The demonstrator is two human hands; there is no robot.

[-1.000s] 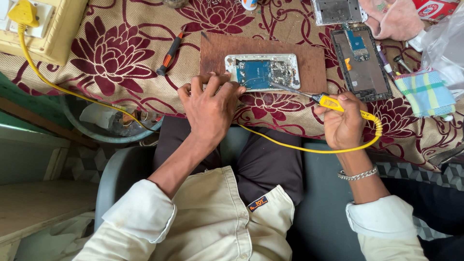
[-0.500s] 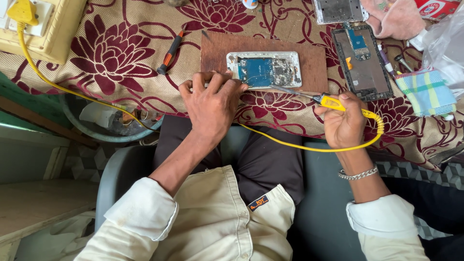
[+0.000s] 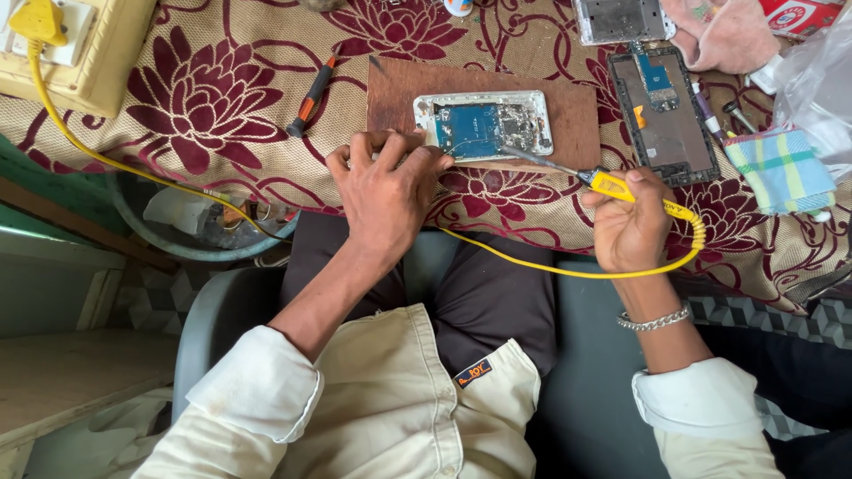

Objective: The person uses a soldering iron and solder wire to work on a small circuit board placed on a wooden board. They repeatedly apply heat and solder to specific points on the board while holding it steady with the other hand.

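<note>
- At the centre of the frame, the left hand (image 3: 386, 191) lies palm-down on the maroon flowered cloth (image 3: 204, 98), its fingers spread and pressing the near-left edge of the opened phone (image 3: 484, 125).
- The phone sits circuit-side up on a brown wooden board (image 3: 577, 111) in the upper middle.
- Right of centre, the right hand (image 3: 630, 226) has its fingers closed around the yellow soldering iron (image 3: 612, 184), whose metal tip slants up-left to the phone's lower edge.
- Its yellow cord (image 3: 532, 262) loops toward the plug in the upper left corner.
- A second dismantled phone (image 3: 666, 115) lies upper right; an orange-handled screwdriver (image 3: 311, 96) lies left of the board.
</note>
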